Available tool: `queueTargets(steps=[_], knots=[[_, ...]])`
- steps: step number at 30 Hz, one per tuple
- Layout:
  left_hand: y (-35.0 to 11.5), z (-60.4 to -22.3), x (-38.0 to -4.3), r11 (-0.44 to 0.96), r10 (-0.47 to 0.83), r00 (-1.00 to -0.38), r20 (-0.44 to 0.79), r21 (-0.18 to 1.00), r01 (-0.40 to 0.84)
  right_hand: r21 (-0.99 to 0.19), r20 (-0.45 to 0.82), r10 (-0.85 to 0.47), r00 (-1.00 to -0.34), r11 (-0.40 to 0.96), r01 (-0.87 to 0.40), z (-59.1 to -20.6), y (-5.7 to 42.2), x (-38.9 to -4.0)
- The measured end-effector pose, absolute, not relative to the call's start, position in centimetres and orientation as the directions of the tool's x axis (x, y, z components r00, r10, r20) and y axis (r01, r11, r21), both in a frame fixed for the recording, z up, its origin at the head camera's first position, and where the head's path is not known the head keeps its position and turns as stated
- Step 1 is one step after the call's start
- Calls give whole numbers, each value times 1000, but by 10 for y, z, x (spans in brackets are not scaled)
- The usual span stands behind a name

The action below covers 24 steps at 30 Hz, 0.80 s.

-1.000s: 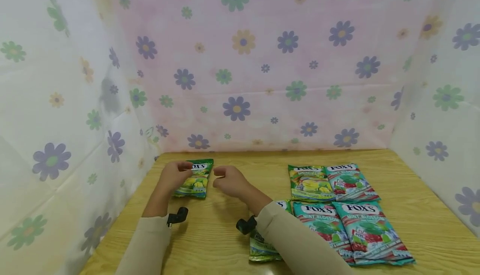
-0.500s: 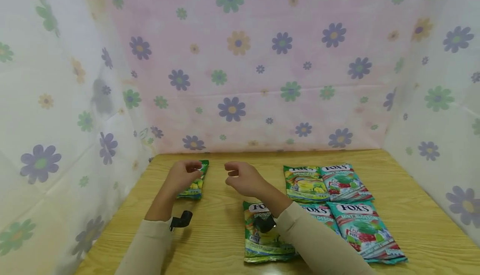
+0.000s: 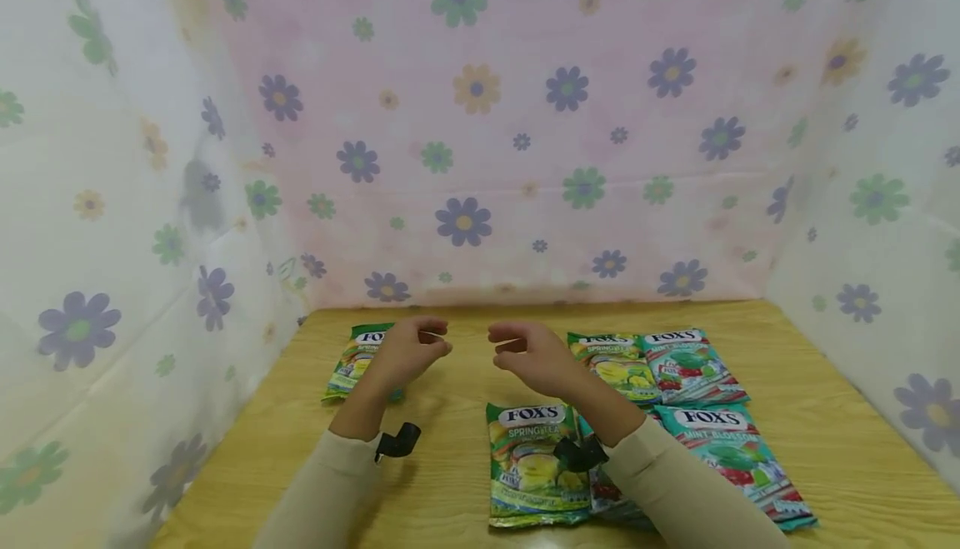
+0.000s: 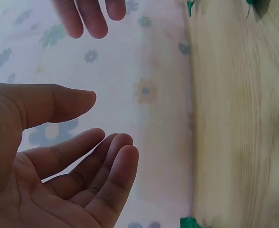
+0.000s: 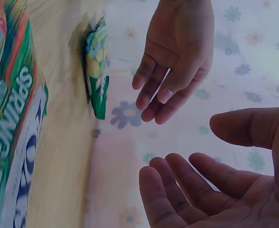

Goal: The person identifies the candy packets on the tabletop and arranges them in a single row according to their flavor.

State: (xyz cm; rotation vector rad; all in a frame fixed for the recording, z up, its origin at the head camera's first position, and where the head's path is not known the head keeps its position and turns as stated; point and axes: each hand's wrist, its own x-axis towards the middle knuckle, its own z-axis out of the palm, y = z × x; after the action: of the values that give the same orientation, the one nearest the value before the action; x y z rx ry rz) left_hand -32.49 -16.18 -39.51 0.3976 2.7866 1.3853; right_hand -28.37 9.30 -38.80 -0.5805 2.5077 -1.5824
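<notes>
My left hand (image 3: 405,357) hovers over the left half of the table, fingers loosely bent, with nothing in it. Behind it lies a green Fox's Spring Tea candy bag (image 3: 352,366), partly covered by the hand and forearm. Facing it across a gap is my right hand (image 3: 536,357), likewise relaxed and holding nothing. The left wrist view shows the left palm (image 4: 59,190) with thumb and fingers apart. In the right wrist view the right hand (image 5: 215,190) has its thumb spread from the fingers. Below the right hand lies another Spring Tea bag (image 3: 528,482).
On the right are another Spring Tea bag (image 3: 607,357), a Mint Blossom bag (image 3: 690,366) beside it, and a nearer Mint Blossom bag (image 3: 750,482). The right forearm partly covers one more bag (image 3: 611,491). Flowered cloth (image 3: 465,157) walls the wooden table (image 3: 442,482) at back and sides.
Both hands have moved right, away from the left Spring Tea bag, uncovering more of it. The right forearm now uncovers the near Spring Tea bag. The camera view has shifted slightly.
</notes>
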Motion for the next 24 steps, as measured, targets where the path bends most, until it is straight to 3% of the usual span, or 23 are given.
queueTargets(steps=[13,24], knots=[[-115,-391,-319,528,264,-962,75,823,209,-866,127,-284,-950,436,-246,-376,150,-278],[-70,-392,-320,402,328,-943,57,895,194,-870,127,-230,-965,441,-219,-371,182,-284]])
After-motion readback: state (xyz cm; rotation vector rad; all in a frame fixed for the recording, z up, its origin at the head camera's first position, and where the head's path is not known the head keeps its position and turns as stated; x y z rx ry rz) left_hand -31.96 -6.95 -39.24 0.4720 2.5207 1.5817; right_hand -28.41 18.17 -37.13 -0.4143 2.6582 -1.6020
